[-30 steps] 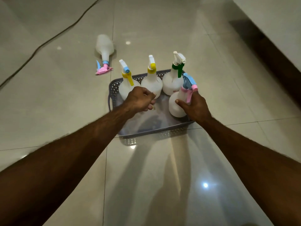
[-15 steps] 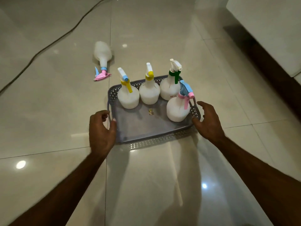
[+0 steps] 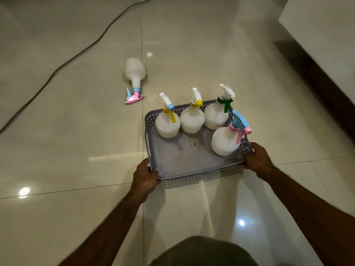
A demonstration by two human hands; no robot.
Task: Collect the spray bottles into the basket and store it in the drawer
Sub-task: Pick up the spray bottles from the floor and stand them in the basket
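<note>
A grey perforated basket (image 3: 178, 162) sits on the tiled floor in front of me. Several white spray bottles stand upright in it: one with a yellow trigger and blue nozzle (image 3: 167, 122), one with a yellow nozzle (image 3: 192, 120), one with a green trigger (image 3: 216, 116), and one with a pink and blue head (image 3: 224, 141). My left hand (image 3: 144, 179) grips the basket's near left corner. Its near right corner is gripped by my right hand (image 3: 258, 160). Another white bottle with a pink and blue head (image 3: 135, 72) lies on its side on the floor beyond the basket, to the left.
A dark cable (image 3: 63, 64) runs across the floor at the far left. A white cabinet (image 3: 326, 35) with a dark base stands at the right. My knee (image 3: 207, 252) shows at the bottom edge. A small scrap (image 3: 192, 142) lies on the basket floor.
Both hands left the bottles, drew back to the basket's near corners and took hold of them. The view has shifted, so the basket now sits further right.
</note>
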